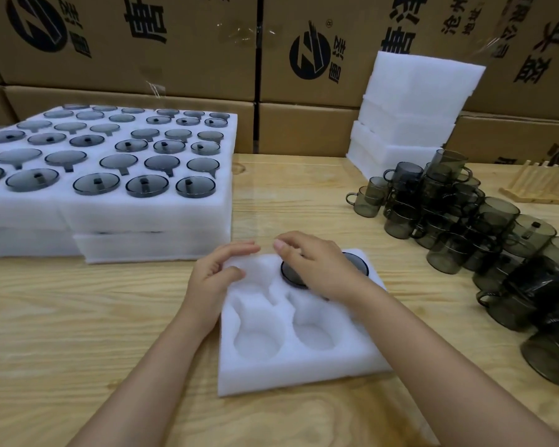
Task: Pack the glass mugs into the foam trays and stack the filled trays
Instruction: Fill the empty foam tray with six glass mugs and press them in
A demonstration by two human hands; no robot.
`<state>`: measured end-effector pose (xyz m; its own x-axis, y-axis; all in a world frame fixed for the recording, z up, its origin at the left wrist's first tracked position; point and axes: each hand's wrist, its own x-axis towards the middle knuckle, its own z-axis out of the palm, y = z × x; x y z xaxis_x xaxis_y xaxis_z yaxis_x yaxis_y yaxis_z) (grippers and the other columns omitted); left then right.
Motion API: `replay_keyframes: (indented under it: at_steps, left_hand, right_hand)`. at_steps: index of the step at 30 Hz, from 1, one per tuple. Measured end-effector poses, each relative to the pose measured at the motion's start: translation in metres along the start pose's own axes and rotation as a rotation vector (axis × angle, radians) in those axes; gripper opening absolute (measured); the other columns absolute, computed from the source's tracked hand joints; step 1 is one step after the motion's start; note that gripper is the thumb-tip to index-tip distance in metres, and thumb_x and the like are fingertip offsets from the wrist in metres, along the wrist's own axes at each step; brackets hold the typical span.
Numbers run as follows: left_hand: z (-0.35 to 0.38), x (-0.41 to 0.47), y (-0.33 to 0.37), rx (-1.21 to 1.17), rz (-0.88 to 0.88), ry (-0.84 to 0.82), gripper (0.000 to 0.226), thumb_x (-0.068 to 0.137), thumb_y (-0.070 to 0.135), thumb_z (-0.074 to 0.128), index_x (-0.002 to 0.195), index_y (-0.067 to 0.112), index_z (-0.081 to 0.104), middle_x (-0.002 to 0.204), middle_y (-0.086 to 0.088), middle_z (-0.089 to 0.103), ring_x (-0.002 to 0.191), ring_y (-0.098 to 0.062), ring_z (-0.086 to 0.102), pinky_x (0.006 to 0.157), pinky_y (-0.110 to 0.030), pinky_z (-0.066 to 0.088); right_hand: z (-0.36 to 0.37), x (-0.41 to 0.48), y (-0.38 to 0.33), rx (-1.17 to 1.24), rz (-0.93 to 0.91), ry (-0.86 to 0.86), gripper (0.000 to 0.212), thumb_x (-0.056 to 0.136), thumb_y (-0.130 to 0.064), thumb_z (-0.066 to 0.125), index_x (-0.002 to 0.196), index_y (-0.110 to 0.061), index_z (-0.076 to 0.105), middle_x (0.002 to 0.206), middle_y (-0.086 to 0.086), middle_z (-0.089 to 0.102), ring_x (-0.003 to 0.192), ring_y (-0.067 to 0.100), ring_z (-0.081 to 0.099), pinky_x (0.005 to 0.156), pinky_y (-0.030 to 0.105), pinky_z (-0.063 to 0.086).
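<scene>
A white foam tray with round pockets lies on the wooden table in front of me. A grey glass mug sits in its far right pocket, and my right hand lies over it with fingers bent on its rim. My left hand rests on the tray's far left corner, its fingers loosely curled against the foam. The two near pockets and the far left one hold nothing. Several loose smoked-glass mugs are piled at the right.
Stacked filled foam trays stand at the left. A pile of unfilled foam trays stands at the back right, a wooden rack beside it. Cardboard boxes wall the back of the table.
</scene>
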<state>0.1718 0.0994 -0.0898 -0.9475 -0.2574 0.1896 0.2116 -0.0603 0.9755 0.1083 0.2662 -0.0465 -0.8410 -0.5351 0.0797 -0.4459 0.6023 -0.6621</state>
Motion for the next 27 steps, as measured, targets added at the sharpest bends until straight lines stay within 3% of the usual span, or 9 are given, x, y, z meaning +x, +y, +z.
replay_keyframes:
  at_steps: [2, 3, 6, 11, 14, 17, 21, 24, 27]
  left_hand:
    - [0.000, 0.001, -0.001, -0.038, -0.046, 0.041, 0.040, 0.060, 0.004, 0.049, 0.091, 0.013, 0.072, 0.106, 0.003, 0.070, 0.101, -0.017, 0.063, 0.085, -0.031, 0.049]
    - [0.000, 0.001, -0.002, -0.046, -0.062, 0.058, 0.038, 0.062, 0.001, 0.051, 0.091, 0.014, 0.072, 0.102, 0.002, 0.071, 0.096, -0.019, 0.063, 0.079, -0.032, 0.049]
    - [-0.001, 0.003, -0.006, -0.058, -0.075, 0.096, 0.043, 0.078, -0.016, 0.046, 0.095, 0.015, 0.071, 0.095, 0.001, 0.072, 0.092, -0.024, 0.062, 0.078, -0.035, 0.050]
    - [-0.002, 0.004, -0.007, -0.093, -0.116, 0.125, 0.045, 0.082, -0.020, 0.044, 0.098, 0.014, 0.070, 0.093, 0.000, 0.072, 0.089, -0.025, 0.063, 0.080, -0.039, 0.050]
    - [-0.004, 0.005, -0.007, -0.126, -0.151, 0.112, 0.034, 0.077, -0.009, 0.057, 0.098, 0.013, 0.072, 0.093, -0.004, 0.071, 0.087, -0.028, 0.063, 0.078, -0.041, 0.049]
    - [-0.005, 0.005, -0.007, -0.127, -0.176, 0.090, 0.036, 0.064, 0.007, 0.058, 0.096, 0.015, 0.073, 0.086, -0.005, 0.071, 0.079, -0.025, 0.064, 0.071, -0.037, 0.050]
    - [-0.004, 0.005, -0.006, -0.129, -0.170, 0.077, 0.035, 0.064, 0.008, 0.058, 0.096, 0.013, 0.071, 0.081, -0.004, 0.070, 0.075, -0.024, 0.063, 0.068, -0.035, 0.050]
    - [-0.005, 0.005, -0.006, -0.126, -0.159, 0.078, 0.029, 0.077, -0.006, 0.058, 0.096, 0.012, 0.071, 0.080, -0.005, 0.069, 0.077, -0.027, 0.061, 0.070, -0.036, 0.049]
    - [-0.005, 0.005, -0.005, -0.120, -0.151, 0.085, 0.030, 0.080, -0.009, 0.056, 0.098, 0.011, 0.070, 0.080, -0.006, 0.068, 0.077, -0.027, 0.060, 0.070, -0.036, 0.048]
  right_hand:
    - [-0.014, 0.003, 0.006, 0.246, 0.061, 0.176, 0.019, 0.094, -0.043, 0.048, 0.102, -0.033, 0.061, 0.099, -0.019, 0.060, 0.095, 0.005, 0.055, 0.070, 0.008, 0.037]
    - [-0.025, 0.007, 0.013, 0.228, 0.077, 0.285, 0.017, 0.094, -0.039, 0.049, 0.101, -0.031, 0.062, 0.098, -0.016, 0.061, 0.090, 0.001, 0.055, 0.066, 0.005, 0.035]
    - [-0.062, 0.022, 0.043, 0.020, 0.196, 0.495, 0.025, 0.094, -0.033, 0.049, 0.110, -0.020, 0.062, 0.103, -0.007, 0.062, 0.085, 0.006, 0.053, 0.070, 0.021, 0.037]
    - [-0.095, 0.057, 0.092, -0.228, 0.368, 0.371, 0.038, 0.093, -0.024, 0.049, 0.126, -0.006, 0.051, 0.119, 0.011, 0.058, 0.105, 0.030, 0.054, 0.084, 0.035, 0.045]
    - [-0.100, 0.078, 0.103, -0.289, 0.357, 0.256, 0.033, 0.091, -0.016, 0.051, 0.121, -0.004, 0.051, 0.120, 0.014, 0.057, 0.104, 0.032, 0.055, 0.087, 0.039, 0.046]
    - [-0.099, 0.097, 0.105, -0.352, 0.382, 0.190, 0.036, 0.092, -0.014, 0.047, 0.126, -0.002, 0.044, 0.123, 0.016, 0.053, 0.103, 0.030, 0.051, 0.079, 0.033, 0.042]
    - [-0.092, 0.109, 0.107, -0.378, 0.451, 0.180, 0.044, 0.095, -0.015, 0.044, 0.135, 0.001, 0.036, 0.133, 0.020, 0.046, 0.117, 0.034, 0.047, 0.088, 0.035, 0.042]
    - [-0.088, 0.105, 0.103, -0.378, 0.439, 0.217, 0.038, 0.094, -0.017, 0.044, 0.129, -0.001, 0.044, 0.127, 0.018, 0.051, 0.114, 0.035, 0.049, 0.092, 0.039, 0.045]
    - [-0.080, 0.096, 0.095, -0.380, 0.372, 0.224, 0.022, 0.092, -0.019, 0.044, 0.106, -0.007, 0.055, 0.107, 0.015, 0.060, 0.098, 0.034, 0.054, 0.087, 0.043, 0.049]
